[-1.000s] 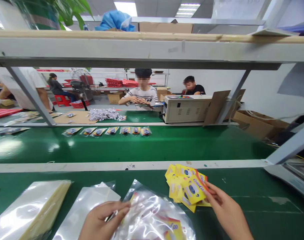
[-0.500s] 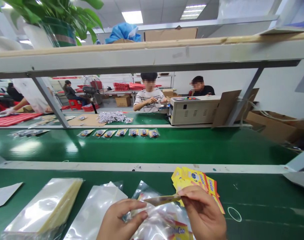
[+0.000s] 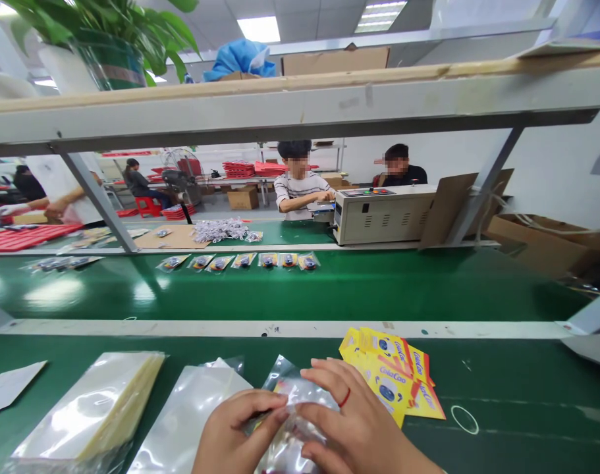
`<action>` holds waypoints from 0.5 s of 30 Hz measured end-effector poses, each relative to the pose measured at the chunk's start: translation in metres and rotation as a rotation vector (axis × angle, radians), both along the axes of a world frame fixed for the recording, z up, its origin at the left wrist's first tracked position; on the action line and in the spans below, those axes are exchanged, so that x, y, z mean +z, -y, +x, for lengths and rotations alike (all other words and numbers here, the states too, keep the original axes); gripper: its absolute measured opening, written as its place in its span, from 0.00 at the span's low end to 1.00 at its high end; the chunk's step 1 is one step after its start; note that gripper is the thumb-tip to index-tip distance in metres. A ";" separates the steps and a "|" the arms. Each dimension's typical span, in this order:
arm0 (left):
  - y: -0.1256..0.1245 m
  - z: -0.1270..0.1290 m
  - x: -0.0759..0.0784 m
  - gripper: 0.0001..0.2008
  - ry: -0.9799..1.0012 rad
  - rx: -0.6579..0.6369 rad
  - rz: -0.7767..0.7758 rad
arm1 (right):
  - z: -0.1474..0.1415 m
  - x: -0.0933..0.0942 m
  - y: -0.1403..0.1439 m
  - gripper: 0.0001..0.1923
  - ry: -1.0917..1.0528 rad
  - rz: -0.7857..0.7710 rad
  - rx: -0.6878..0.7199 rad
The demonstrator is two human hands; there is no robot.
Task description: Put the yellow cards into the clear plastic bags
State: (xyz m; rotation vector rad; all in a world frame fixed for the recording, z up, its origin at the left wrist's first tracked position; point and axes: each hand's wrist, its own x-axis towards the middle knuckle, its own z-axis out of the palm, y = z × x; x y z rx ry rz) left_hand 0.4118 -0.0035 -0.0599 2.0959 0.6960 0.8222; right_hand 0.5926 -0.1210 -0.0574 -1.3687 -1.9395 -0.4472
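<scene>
Clear crinkly plastic, a glossy pouch (image 3: pixel 292 421), lies on the green table (image 3: pixel 502 395) right in front of me, pinched between my left hand (image 3: pixel 235 434) and right hand (image 3: pixel 349 428), which meet on it. Just right of it fans a pile of yellow cards (image 3: pixel 391 382) printed "ColaCao". I cannot tell what the pouch holds.

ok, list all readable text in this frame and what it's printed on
"ColaCao": on the yellow sachets fanned on the green table, repeated on several.
Print on the small packets lined up on the conveyor belt: too small to read.
Control panel on the beige machine: no legible labels.
</scene>
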 end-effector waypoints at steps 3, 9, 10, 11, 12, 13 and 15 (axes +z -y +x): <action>0.003 -0.001 0.000 0.04 0.010 -0.008 -0.031 | 0.000 -0.003 0.001 0.12 -0.119 -0.092 -0.001; -0.023 -0.027 -0.002 0.19 -0.055 0.186 0.065 | 0.007 -0.018 0.012 0.05 -0.711 -0.053 -0.056; -0.034 -0.034 -0.005 0.21 -0.143 0.293 0.077 | 0.008 -0.023 0.015 0.03 -0.868 -0.122 -0.097; -0.047 -0.042 -0.008 0.25 -0.229 0.416 0.076 | 0.008 -0.029 0.017 0.05 -1.008 -0.232 -0.115; -0.059 -0.049 -0.011 0.29 -0.312 0.519 0.081 | 0.009 -0.036 0.020 0.08 -1.106 -0.350 -0.119; -0.070 -0.056 -0.015 0.33 -0.407 0.579 0.110 | 0.011 -0.043 0.023 0.11 -1.147 -0.447 -0.129; -0.087 -0.067 -0.021 0.39 -0.607 0.663 0.133 | 0.020 -0.059 0.033 0.19 -1.074 -0.560 -0.260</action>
